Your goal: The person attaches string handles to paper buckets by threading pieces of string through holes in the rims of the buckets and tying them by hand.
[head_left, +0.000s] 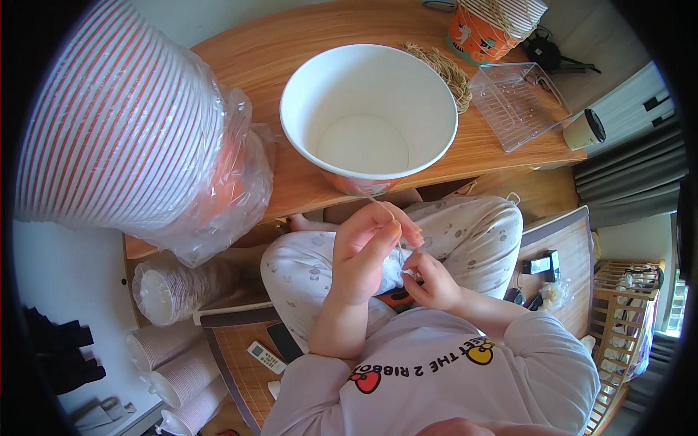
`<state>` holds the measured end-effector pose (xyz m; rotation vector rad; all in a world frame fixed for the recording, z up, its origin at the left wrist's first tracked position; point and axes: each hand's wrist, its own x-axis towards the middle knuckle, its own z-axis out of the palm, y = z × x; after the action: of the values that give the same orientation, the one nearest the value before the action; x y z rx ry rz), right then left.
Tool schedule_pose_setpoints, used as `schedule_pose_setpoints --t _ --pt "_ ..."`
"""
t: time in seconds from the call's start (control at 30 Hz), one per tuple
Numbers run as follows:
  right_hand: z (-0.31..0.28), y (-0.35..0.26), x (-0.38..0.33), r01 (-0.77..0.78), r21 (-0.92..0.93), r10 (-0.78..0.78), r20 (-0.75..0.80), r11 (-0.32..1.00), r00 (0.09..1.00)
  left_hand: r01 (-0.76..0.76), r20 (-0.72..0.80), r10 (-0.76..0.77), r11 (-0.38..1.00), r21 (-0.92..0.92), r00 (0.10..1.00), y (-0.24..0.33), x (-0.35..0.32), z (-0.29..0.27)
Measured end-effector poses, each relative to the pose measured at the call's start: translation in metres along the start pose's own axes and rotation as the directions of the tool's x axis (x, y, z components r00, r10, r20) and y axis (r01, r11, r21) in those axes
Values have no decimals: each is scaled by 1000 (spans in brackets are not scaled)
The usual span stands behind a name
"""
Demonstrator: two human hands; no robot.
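Note:
A large white paper bucket (304,120) with an orange printed outside stands upright at the table's front edge, and its inside is bare. A thin, pale string (383,207) runs from the bucket's near side to my left hand (361,254). My left hand is raised just below the bucket, thumb and fingers pinched on the string. The string passes down between my hands. Lower and to the right, my right hand (435,285) has its fingers closed at the string's lower part; the exact grip is partly hidden.
A tall stack of paper buckets (123,123) in clear plastic fills the left. Behind the bucket lies a hank of string (445,73), near string-draped buckets (476,33), a clear plastic tray (512,109) and a lidded cup (585,131). A remote control (266,357) lies beside me.

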<state>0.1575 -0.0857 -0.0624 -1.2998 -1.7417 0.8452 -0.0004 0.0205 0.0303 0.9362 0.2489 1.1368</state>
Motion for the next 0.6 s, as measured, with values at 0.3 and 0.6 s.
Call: schedule_pose_setpoints --t 0.3,0.6 --pt "9 -2 0 2 -79 8 125 997 992 33 -13 -34 999 -26 999 5 -6 -3" --pt "15 -6 4 -38 -104 60 221 994 973 5 -16 -6 997 -71 1000 3 -6 -12"
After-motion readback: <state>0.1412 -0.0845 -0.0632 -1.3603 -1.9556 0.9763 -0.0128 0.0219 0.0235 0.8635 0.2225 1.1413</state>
